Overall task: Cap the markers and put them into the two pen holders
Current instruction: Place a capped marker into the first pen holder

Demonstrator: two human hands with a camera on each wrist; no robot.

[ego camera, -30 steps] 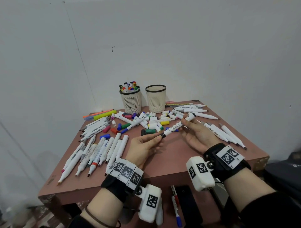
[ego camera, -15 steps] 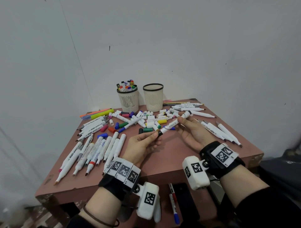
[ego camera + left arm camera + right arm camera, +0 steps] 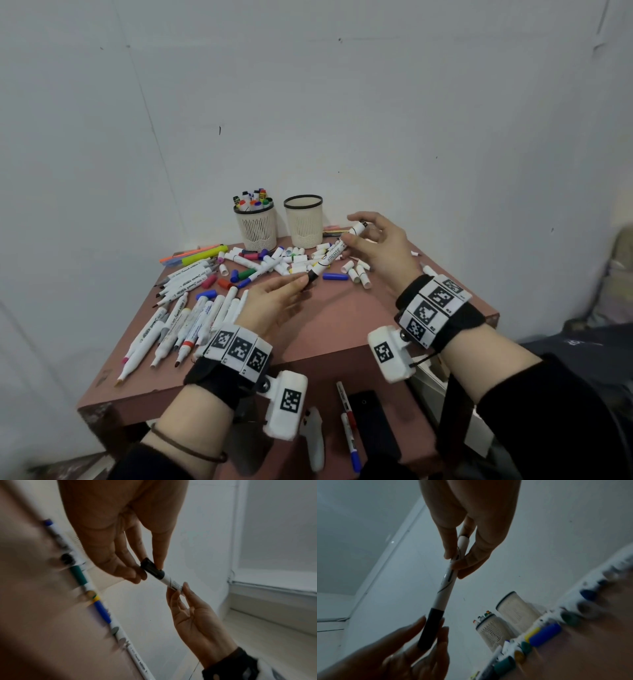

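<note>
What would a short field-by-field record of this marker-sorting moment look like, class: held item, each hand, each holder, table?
Held item: white marker with a black cap on its near end
Left hand: fingers pinch the black cap
Right hand: grips the marker's far end
Left pen holder: already holds several capped markers
Right pen holder: nothing shows above its rim
Table: many uncapped markers and loose caps lie spread on it

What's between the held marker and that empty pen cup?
In the head view, loose white caps lie on the table between the held marker and the empty pen holder.
</note>
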